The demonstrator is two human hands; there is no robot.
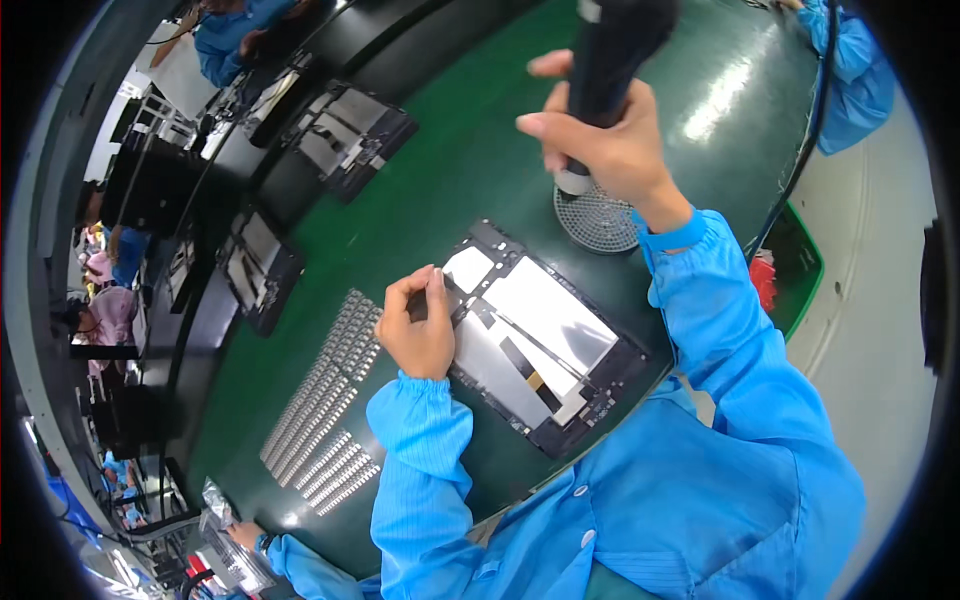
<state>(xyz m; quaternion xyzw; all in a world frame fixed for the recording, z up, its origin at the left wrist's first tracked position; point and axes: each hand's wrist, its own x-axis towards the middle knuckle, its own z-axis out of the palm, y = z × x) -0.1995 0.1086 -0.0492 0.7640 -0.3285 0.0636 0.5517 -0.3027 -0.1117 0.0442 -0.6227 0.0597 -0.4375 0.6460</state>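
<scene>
An opened tablet (550, 300) lies on the green table in front of me, its silver battery plates and black circuit boards showing. My left hand (418, 325) is at the tablet's upper left edge, thumb and forefinger pinched together. Whatever is between those fingertips is too small to make out. Beyond the tablet, my right hand (615, 140) is wrapped round a black electric screwdriver (610, 60). The driver points down, its pale lower end over a round dish with a perforated grid (598, 220). Its tip is hidden, so I cannot tell whether it touches the dish.
Rows of small silver metal pieces (325, 400) lie left of the tablet. More opened tablets (350, 135) sit on the black conveyor (400, 55). A co-worker's hand (245, 535) rests by clear plastic bags at lower left. A green bin (800, 270) stands at right.
</scene>
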